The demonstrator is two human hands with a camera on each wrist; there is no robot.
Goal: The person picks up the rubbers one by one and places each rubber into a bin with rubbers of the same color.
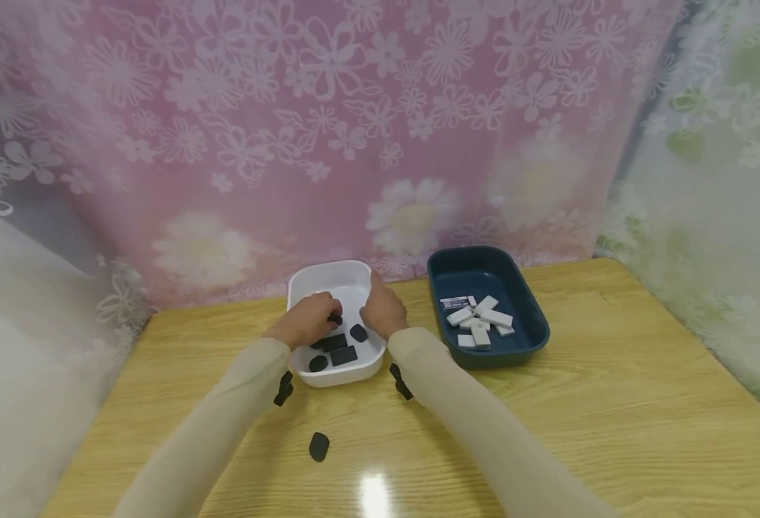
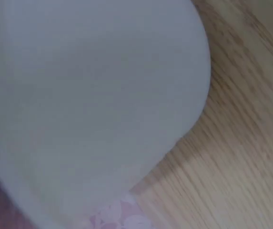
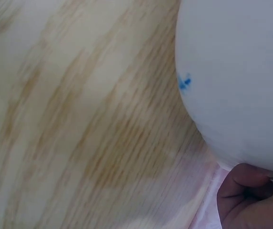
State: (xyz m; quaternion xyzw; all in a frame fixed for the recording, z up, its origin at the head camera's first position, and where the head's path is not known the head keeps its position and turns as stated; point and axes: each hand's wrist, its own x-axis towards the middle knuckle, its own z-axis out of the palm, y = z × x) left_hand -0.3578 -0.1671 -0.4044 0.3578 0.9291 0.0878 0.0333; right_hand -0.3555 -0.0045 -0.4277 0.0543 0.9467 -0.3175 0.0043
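A white plastic basin (image 1: 337, 375) stands at the middle of the table with several small black pieces in it, some rounded and some rectangular. My left hand (image 1: 307, 319) reaches over its left side, fingers curled down at a small black piece (image 1: 335, 319), which it pinches at the fingertips. On the basin's right rim, my right hand (image 1: 383, 309) grips the wall with its thumb up along the edge. A rounded black piece (image 1: 358, 332) and a black rectangular block (image 1: 344, 355) lie inside. In the right wrist view the curled fingers (image 3: 246, 183) meet the basin's rim.
A dark blue basin (image 1: 535, 327) stands to the right, holding several white rectangular pieces (image 1: 480, 334) and a labelled one (image 1: 454, 303). One rounded black piece (image 1: 319, 447) lies on the wooden table (image 1: 613, 403) in front. Flowered cloth (image 1: 354, 144) hangs behind.
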